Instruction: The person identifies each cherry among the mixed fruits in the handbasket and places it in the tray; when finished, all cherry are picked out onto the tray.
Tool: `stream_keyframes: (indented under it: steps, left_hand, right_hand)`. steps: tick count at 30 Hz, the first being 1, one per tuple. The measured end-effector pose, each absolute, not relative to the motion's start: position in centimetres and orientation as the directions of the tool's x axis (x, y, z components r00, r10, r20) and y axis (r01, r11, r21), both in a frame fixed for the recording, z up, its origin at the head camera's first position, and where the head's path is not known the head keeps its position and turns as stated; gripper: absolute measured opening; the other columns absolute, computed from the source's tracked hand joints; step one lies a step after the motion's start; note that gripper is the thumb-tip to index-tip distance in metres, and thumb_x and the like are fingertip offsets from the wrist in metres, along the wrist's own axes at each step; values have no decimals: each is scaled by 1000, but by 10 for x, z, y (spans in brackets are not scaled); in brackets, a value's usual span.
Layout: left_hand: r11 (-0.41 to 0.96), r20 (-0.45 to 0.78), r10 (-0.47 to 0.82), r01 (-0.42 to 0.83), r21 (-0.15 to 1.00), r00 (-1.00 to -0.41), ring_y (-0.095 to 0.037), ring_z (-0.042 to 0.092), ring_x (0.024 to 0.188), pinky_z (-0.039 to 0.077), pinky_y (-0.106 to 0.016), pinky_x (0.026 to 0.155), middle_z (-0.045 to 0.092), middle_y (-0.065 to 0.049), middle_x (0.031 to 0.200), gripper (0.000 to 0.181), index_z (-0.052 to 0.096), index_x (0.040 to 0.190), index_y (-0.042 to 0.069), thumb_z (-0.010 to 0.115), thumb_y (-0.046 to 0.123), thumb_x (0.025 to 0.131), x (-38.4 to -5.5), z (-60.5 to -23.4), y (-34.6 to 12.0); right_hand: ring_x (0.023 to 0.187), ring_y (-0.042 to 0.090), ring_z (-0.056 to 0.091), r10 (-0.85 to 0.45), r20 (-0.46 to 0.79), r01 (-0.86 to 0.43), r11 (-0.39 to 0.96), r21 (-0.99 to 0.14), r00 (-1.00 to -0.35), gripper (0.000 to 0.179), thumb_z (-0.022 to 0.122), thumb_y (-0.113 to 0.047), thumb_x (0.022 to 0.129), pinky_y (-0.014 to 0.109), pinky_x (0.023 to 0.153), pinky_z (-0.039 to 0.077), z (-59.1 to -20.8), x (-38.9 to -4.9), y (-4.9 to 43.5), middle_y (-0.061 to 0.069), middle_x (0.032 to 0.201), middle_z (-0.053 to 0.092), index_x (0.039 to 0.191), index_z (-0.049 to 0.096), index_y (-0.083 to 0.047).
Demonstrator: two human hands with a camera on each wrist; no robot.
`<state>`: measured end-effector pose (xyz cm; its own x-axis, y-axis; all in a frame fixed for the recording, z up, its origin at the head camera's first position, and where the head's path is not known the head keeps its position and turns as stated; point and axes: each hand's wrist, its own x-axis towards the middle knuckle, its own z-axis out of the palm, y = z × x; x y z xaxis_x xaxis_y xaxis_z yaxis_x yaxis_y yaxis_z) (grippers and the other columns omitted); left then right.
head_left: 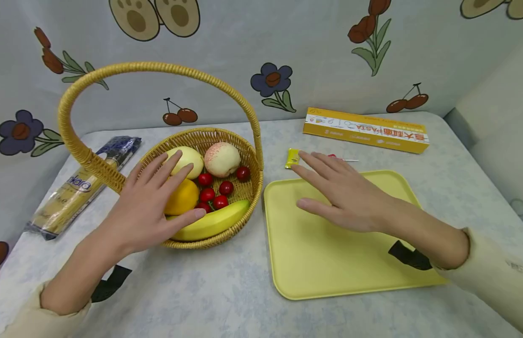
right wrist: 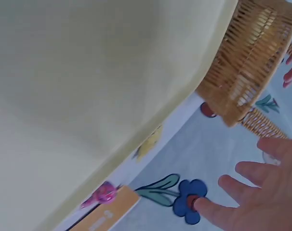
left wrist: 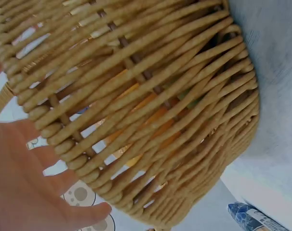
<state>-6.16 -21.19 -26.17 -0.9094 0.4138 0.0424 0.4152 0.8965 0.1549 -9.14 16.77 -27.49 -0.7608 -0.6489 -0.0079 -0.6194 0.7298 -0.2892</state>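
My left hand [head_left: 145,211] hovers with spread fingers over the left side of a wicker basket [head_left: 258,197], holding nothing. Inside the basket lie a banana [head_left: 212,223], an orange fruit [head_left: 183,198] partly covered by the hand, a pale yellow fruit [head_left: 189,159], a peach [head_left: 222,159] and several cherries [head_left: 226,188]. Over a yellow tray [head_left: 324,263] my right hand [head_left: 350,197] is held with its fingers extended and apart, also holding nothing. Just beyond its fingertips are a small yellow packet [head_left: 292,158] and a lollipop [head_left: 350,160], whose head is partly hidden.
An orange pasta box [head_left: 367,130] lies at the back right of the table. Left of the basket is a clear bag of pasta [head_left: 75,192]. The tall basket handle [head_left: 160,68] arches above the fruit. A printed cloth [head_left: 227,61] hangs behind.
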Motion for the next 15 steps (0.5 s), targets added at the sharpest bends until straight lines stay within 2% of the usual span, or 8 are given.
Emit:
stream_keyframes:
  steps: [5,10,11,13,15]
  left_hand:
    - [872,213,376,422,249,-902,-43,29,138,23,-71,103,30,-13,158,78,47,147,10,67,56,87,-48,-261,-218]
    - [852,380,265,400,338,-886,-41,46,123,34,-67,91,50,-14,142,61,61,133,8,75,40,83,-32,-265,-229]
    - [849,413,237,394,351,-879,-39,49,119,37,-63,89,53,-14,138,57,63,130,8,76,36,82,-29,-267,-231]
    - [852,470,185,379,362,-863,-30,56,105,44,-46,81,58,-13,130,49,67,124,7,76,29,82,-23,-271,-236]
    - [863,502,137,352,363,-854,-22,55,89,43,-32,68,60,-13,123,43,69,120,5,75,25,82,-19,-276,-241]
  right_hand:
    - [141,26,34,-677,150,-675,636,-374,-721,62,55,-48,99,52,112,32,-266,-83,150,8,154,38,149,45,-13]
    - [127,24,51,-700,287,-746,532,-400,-654,47,63,-35,97,46,104,44,-261,-81,127,9,137,55,135,59,-7]
    - [124,23,53,-704,308,-758,512,-405,-640,44,64,-33,97,43,102,46,-260,-81,122,8,134,58,132,61,-7]
    - [118,19,56,-715,330,-775,475,-417,-616,38,65,-28,96,38,97,49,-259,-82,113,5,128,60,128,63,-7]
    - [113,16,58,-726,326,-778,453,-435,-605,36,66,-24,95,34,93,50,-258,-84,103,4,124,61,126,64,-6]
